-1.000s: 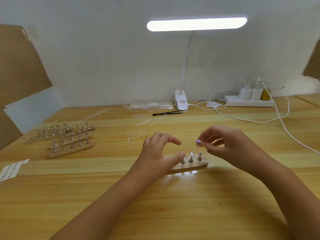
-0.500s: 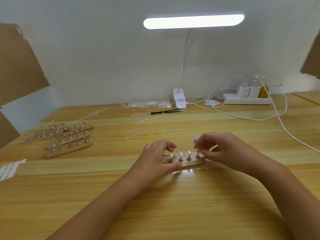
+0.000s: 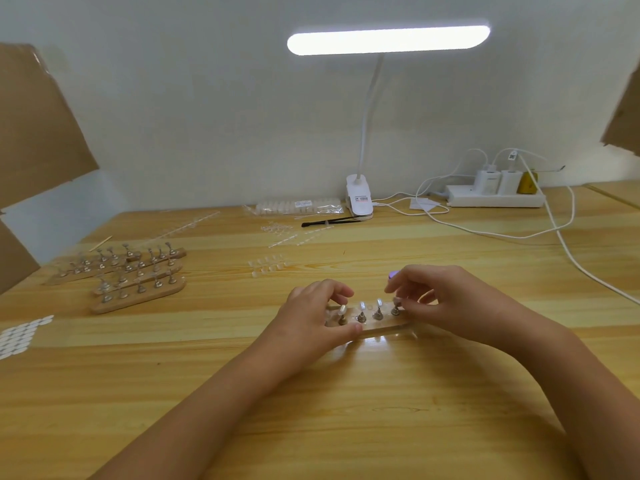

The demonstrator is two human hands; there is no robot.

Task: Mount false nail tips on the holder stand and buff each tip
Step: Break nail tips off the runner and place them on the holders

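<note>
- Your left hand (image 3: pixel 311 317) grips the left end of the wooden holder stand (image 3: pixel 382 329), with the thumb in front and the fingers curled over the back. The stand lies on the table (image 3: pixel 346 410) right in front of you.
- Your right hand (image 3: pixel 446 301) has bent fingers that pinch the top of the last peg (image 3: pixel 396 310). It is too blurry to tell if a tip is under them.
- Three nail tips (image 3: pixel 362 304) stand on the other pegs.
- If you push too hard, a little tip could pop off and get lost.
- If you push sideways, the tip could end up crooked.
- Your fingers are very near the next tip, and a bump could knock it loose.
- If your left hand lets go, the stand could slide.
- A small purple thing (image 3: pixel 393 273) shows by your right fingers. I cannot tell what it is.
</note>
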